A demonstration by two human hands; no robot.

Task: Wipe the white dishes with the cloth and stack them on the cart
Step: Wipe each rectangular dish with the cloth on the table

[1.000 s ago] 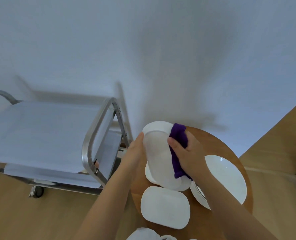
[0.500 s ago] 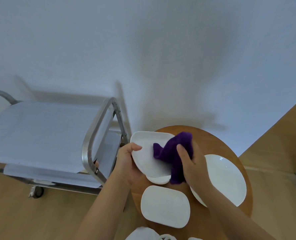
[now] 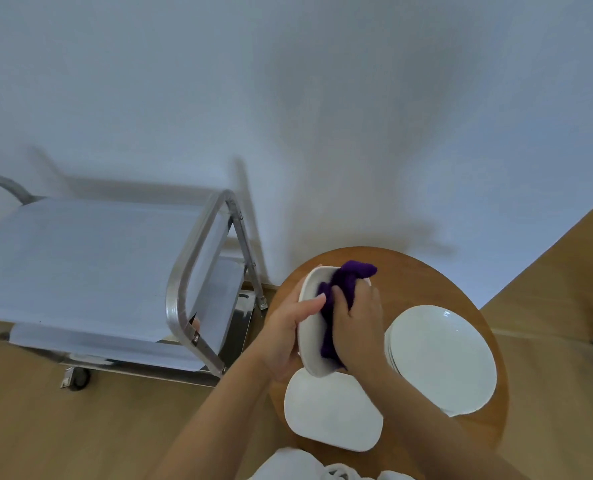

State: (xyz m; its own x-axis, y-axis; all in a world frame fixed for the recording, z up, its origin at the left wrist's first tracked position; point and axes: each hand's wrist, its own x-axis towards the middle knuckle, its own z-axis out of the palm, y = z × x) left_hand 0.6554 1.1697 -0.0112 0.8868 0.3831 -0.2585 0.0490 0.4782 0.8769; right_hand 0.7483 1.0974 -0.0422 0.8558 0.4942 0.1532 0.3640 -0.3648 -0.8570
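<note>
Left hand [image 3: 288, 336] grips the tilted white dish [image 3: 314, 327]; right hand [image 3: 359, 329] presses the purple cloth [image 3: 343, 285] into it. Hard rubbing could slip the dish onto the surface [image 3: 423, 282].

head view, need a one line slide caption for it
Left hand tilts a white dish while the right hand rubs it with a purple cloth above the round table.

left hand [image 3: 284, 336] holding dish [image 3: 310, 327], right hand [image 3: 357, 327] pressing cloth [image 3: 343, 285]

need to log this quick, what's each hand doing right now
left hand: closed on the white dish, held tilted.
right hand: closed on the purple cloth, pressed into the dish.
</note>
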